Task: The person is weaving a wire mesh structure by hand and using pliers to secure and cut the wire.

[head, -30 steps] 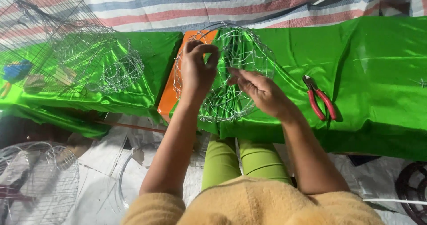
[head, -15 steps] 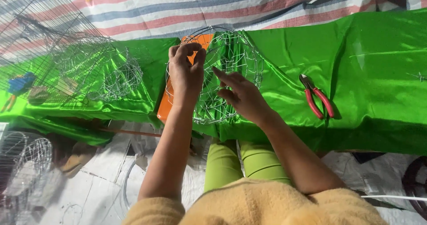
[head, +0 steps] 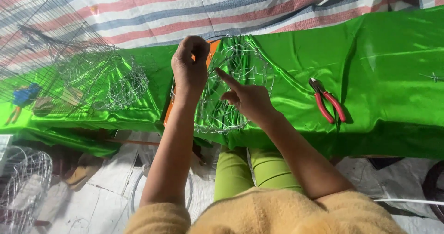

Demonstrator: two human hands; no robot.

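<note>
A low bench covered with shiny green cloth (head: 384,72) runs across the middle of the frame, and behind it, along the top, lies a tarpaulin with red, blue and white stripes (head: 259,7). In the centre of the frame, a round wire frame (head: 236,86) rests on the green cloth, partly over an orange board (head: 167,116).

The left hand (head: 188,70) is closed like a fist at the upper rim of the wire frame; it seems to pinch a wire there, but the exact wire is hidden by the fingers. The right hand (head: 247,100) lies on the mesh just to the right, half open, with the index finger stretched toward the upper left and the other fingers curled; it touches the wires but does not clearly grip anything.

For good work at this point, I think the left hand should hold the rim steady while the right fingertip finds the correct crossing of wires. The wire ends look sharp, so slow pressure is safer than a pull.

Red-handled pliers (head: 327,100) lie on the cloth at centre right, well apart from both hands. A second wire basket form (head: 108,83) and a flat wire grid (head: 37,44) are in the upper left of the frame.
</note>
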